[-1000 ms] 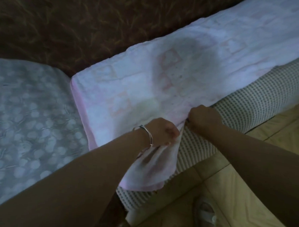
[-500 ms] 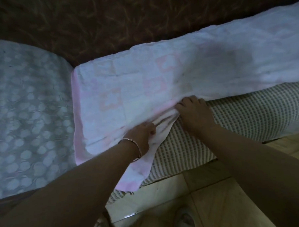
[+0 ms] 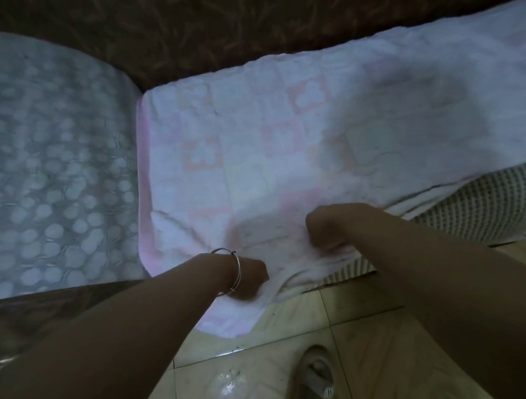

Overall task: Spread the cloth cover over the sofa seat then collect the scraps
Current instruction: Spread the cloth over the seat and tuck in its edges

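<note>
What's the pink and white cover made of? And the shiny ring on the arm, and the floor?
The pink-and-white checked cover looks like soft matte cloth, maybe towelling: it wrinkles and droops at its front edge. The thin silver bangle looks like polished metal; it glints. The pale floor tiles seem glazed ceramic or stone: grout lines, shiny reflection.

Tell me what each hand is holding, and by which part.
Both hold the cloth by its front edge: the left hand grips near the hanging corner, the right hand further right.
</note>
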`<state>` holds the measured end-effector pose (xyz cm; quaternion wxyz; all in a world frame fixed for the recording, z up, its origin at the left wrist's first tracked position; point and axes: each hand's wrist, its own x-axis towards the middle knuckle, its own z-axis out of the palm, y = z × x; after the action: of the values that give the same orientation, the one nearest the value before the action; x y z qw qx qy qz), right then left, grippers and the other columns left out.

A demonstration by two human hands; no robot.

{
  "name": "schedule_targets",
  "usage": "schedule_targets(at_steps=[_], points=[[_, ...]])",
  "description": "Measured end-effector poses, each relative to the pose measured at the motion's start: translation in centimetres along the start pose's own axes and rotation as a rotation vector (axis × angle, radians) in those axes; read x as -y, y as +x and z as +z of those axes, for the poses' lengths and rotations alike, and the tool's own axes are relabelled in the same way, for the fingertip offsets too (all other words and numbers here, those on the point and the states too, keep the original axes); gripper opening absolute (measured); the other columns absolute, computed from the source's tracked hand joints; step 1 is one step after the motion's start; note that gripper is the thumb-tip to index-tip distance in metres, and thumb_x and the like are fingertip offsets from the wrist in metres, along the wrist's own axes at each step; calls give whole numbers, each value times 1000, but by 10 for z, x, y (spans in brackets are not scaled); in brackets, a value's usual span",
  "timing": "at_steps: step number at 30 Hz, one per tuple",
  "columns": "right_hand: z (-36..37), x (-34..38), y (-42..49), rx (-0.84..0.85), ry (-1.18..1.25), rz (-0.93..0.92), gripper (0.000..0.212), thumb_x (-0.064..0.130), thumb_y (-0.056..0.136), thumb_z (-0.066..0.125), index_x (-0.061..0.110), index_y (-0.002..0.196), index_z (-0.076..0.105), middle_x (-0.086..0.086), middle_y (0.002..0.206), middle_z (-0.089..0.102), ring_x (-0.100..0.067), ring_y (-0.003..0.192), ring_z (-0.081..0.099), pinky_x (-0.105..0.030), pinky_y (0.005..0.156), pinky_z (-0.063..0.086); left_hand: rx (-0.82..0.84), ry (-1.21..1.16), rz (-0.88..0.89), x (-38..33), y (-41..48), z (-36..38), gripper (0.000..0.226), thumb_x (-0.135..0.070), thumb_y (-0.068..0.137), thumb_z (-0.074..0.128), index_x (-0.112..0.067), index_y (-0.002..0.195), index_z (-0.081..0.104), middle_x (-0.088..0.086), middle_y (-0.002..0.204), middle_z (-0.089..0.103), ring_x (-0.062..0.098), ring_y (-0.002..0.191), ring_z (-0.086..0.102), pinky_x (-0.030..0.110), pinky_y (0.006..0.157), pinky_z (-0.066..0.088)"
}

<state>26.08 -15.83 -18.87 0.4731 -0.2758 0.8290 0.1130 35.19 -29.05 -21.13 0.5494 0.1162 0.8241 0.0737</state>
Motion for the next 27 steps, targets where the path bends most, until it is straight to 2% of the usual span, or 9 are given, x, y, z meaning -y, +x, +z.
schedule_targets(at_steps=[3,7,11,14,17,20,23,25,27], points=[[9,10,-1,19,-35,11,17,9,94,42,3,95,58,-12,79,58,-23,64,53,-29,64,44,44,-29,-21,3,-4,10,20,-1,91,42,2,91,62,26,113,65,17,82,49,22,59,31],[29,16,1,-70,-53,7,32,15,93,48,2,119,60,-14,120,62,-29,106,61,-33,91,48,-26,-86,-46,7,-6,22,22,-1,91,43,6,93,64,14,84,59,18,86,50,25,67,35],[47,13,-18,-210,19,-67,31,20,89,53,11,116,65,-10,120,64,-25,109,60,-28,83,45,-158,-68,-132,-1,-11,36,34,-2,94,43,-3,126,56,13,132,57,26,123,53,28,96,42],[62,19,-29,-253,100,-192,38,26,82,64,17,118,57,-7,120,63,-25,107,57,-28,81,43,-262,-5,-109,-4,-10,46,31,-4,93,43,-2,117,63,16,128,60,27,122,55,27,99,40],[79,36,-33,-241,-74,-204,61,39,75,72,19,126,46,-6,129,53,-30,116,51,-37,90,44,-285,11,-141,-7,-6,52,34,-4,93,42,-6,121,60,13,133,57,27,126,52,29,104,37],[91,48,-32,-407,-249,-193,39,26,90,54,16,128,51,-7,129,50,-32,120,46,-43,93,42,-288,10,-150,-10,-2,55,41,-2,95,40,-4,135,49,12,145,45,25,134,42,30,110,32],[117,60,-32,-687,-317,-304,34,8,83,41,11,87,75,-11,94,65,-31,91,61,-39,74,47,-296,-37,-149,-12,0,59,43,-2,96,41,-9,137,47,12,147,42,26,136,40,30,110,32],[146,69,-40,-670,-297,-330,21,14,61,55,14,45,67,-5,52,60,-25,49,59,-29,47,40,-307,-89,-179,-16,-1,62,35,-6,94,45,-12,126,58,8,137,53,25,129,47,29,102,38],[191,82,-40,-517,-238,-425,19,19,40,79,13,36,61,-4,41,55,-23,39,55,-26,43,36,-311,-83,-172,-18,3,69,25,-7,92,46,-19,103,65,0,112,62,18,113,53,26,89,43]])
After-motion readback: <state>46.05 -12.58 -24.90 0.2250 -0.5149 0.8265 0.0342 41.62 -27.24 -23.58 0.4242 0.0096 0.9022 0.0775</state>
